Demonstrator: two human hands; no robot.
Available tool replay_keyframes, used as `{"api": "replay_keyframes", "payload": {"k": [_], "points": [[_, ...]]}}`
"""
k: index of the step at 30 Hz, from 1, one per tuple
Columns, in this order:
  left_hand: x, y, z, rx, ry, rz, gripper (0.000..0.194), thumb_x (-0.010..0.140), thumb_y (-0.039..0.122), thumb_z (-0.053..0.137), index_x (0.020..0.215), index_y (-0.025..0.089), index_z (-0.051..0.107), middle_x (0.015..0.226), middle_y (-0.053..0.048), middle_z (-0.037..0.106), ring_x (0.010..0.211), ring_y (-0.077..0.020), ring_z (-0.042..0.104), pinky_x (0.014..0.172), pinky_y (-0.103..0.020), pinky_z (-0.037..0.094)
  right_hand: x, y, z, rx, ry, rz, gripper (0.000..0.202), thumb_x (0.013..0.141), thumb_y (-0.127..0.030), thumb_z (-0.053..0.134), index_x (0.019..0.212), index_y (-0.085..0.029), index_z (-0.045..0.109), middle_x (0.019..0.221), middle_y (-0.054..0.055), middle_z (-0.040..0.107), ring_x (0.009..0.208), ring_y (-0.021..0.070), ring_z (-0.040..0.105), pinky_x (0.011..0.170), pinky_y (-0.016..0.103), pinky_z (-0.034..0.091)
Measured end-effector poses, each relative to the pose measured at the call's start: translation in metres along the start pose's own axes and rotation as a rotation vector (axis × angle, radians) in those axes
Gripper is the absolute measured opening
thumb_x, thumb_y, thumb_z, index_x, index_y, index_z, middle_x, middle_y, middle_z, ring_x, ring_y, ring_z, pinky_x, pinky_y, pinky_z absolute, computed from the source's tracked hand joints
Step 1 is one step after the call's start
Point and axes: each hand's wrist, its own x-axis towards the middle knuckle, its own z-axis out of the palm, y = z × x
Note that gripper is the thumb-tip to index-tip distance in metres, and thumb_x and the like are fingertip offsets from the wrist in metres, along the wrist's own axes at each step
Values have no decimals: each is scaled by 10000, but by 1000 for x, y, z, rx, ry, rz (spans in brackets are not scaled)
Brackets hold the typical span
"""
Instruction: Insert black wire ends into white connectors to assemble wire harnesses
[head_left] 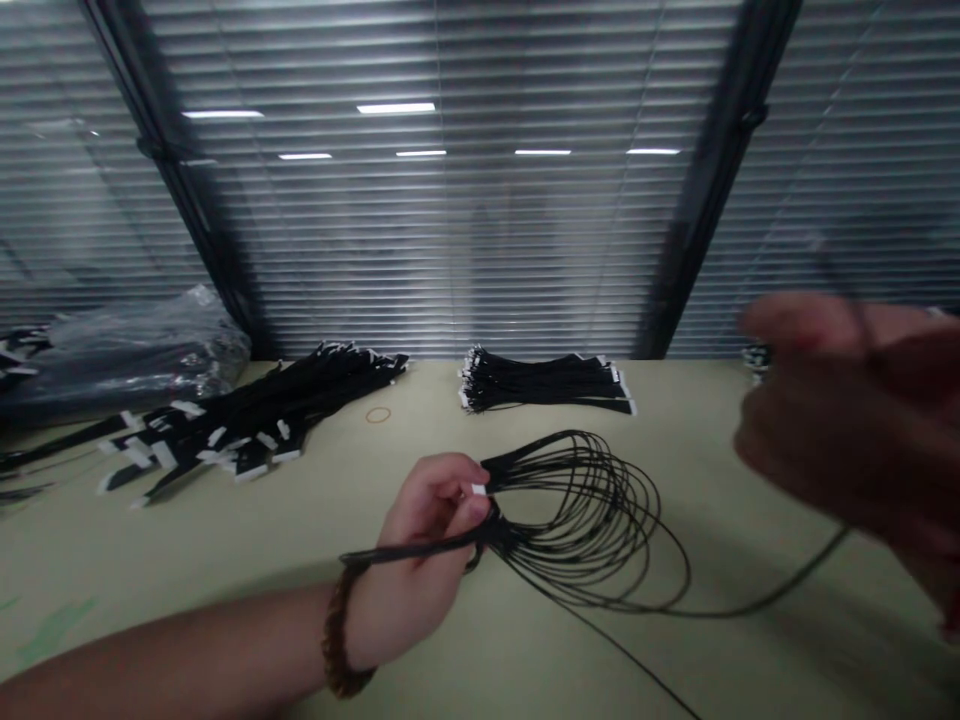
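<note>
My left hand (431, 530), with a brown band at the wrist, pinches a looped bundle of thin black cables (592, 520) above the table. A white connector (479, 490) shows between its thumb and finger. The loops fan out to the right of the hand, and cable ends stick out to the left over the wrist. My right hand (840, 430) is raised at the right, blurred by motion, with its fingers curled around a black cable (802, 570) that runs down and back to the bundle.
A pile of black cables with white connectors (255, 410) lies at the left, beside a clear plastic bag (142, 350). A neat cable bundle (544, 382) lies at the table's back edge. A rubber band (378, 415) rests on the pale table (300, 530). Blinds (450, 220) stand behind.
</note>
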Motion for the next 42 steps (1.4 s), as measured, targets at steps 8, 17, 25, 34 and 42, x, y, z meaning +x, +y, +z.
{"api": "replay_keyframes", "payload": {"k": [8,17,25,34,42], "points": [[-12,4,1,16,-32,109,232,886,135,494,999,333,531,818,24,547,679,-76,530,593,-168,441,-30,-52,43,45,-206,-144,134,889,-211,458,792,-203,551,664,-34,584,562,94,537,515,230,385],[-19,7,4,2,-82,120,265,874,109,499,1001,334,558,821,13,542,675,-87,538,580,-190,449,-40,-52,51,-49,-123,-310,200,881,-90,389,780,-170,541,667,-15,564,569,91,485,559,245,351],[-16,13,7,-21,-142,158,249,889,134,475,1007,344,535,758,16,533,641,-99,511,548,-198,402,-32,-57,50,-31,-49,-366,264,941,-148,325,783,-186,533,654,-31,564,570,103,478,547,273,327],[-17,10,10,-29,-173,115,207,893,175,482,1001,338,550,764,17,548,655,-94,525,571,-182,423,-30,-63,50,-37,-82,-373,504,989,-228,160,721,-171,583,668,-1,610,583,109,512,545,274,362],[-4,12,8,-51,-64,-92,131,887,187,502,950,292,549,688,44,488,556,-47,449,510,-111,408,-26,-55,49,-152,-37,-418,116,891,-145,432,932,-166,538,789,12,598,690,144,507,605,286,373]]}}
